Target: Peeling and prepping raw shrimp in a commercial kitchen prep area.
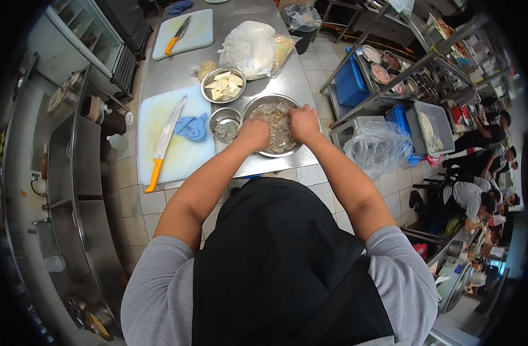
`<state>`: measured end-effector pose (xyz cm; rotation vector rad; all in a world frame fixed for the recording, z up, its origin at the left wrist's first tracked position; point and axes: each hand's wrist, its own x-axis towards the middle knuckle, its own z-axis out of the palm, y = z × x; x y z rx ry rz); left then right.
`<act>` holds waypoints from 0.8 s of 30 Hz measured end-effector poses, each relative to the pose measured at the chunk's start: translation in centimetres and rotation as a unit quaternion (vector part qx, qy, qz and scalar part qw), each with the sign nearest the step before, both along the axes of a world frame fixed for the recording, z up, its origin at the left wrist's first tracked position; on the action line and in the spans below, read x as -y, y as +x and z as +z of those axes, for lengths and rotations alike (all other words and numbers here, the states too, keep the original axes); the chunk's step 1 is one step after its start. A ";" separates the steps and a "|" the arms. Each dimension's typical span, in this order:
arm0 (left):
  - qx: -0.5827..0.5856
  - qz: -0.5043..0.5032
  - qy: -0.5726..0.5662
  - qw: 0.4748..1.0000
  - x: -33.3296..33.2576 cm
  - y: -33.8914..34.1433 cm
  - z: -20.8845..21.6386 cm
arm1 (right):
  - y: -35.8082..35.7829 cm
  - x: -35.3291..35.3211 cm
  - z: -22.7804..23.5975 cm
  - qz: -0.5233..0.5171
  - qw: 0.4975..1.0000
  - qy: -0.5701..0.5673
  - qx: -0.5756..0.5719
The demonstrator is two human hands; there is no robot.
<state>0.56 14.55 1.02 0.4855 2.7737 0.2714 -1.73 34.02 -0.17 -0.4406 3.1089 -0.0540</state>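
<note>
My left hand (pixel 256 134) is over the left side of a large steel bowl (pixel 282 154), its fingers curled closed. My right hand (pixel 304 124) is closed at the bowl's right rim. What either hand grips is hidden behind the fingers. Between them, the bowl holds glossy, greyish translucent pieces that look like raw shrimp (pixel 279 122). Just left of my left hand stands a small steel bowl (pixel 212 132) with several grey, peeled-looking pieces in it. Behind that, another steel bowl (pixel 204 92) carries pale, cream-coloured cut chunks (pixel 224 86).
A white cutting board (pixel 151 124) on the left bears a large orange-handled knife (pixel 166 141) and a crumpled blue cloth (pixel 191 127). A second board (pixel 203 26) with a knife lies farther back. White plastic bags (pixel 248 49) stand behind the bowls. Clear plastic bags (pixel 377 147) hang at right.
</note>
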 end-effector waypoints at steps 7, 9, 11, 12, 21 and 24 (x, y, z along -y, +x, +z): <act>-0.041 -0.032 -0.005 0.999 -0.1 1.0 -2.9 | 0.5 1.2 -1.4 -0.018 1.000 -0.022 0.011; -0.063 -0.027 0.017 0.997 0.0 1.1 -2.4 | 0.1 1.1 -1.6 -0.029 0.999 -0.018 0.014; -0.086 -0.023 0.039 0.995 0.1 1.3 -1.7 | -0.1 0.9 -0.9 -0.041 0.999 -0.014 0.016; -0.117 -0.004 0.076 0.990 0.2 1.5 -1.1 | -0.4 0.7 -0.2 -0.031 0.996 -0.083 0.029; -0.198 0.040 0.156 0.967 0.5 0.6 -1.1 | 0.7 1.2 -1.3 0.053 0.982 -0.153 0.098; -0.234 0.046 0.247 0.939 0.3 0.3 -0.6 | 0.6 0.6 -0.6 0.076 0.963 -0.258 0.031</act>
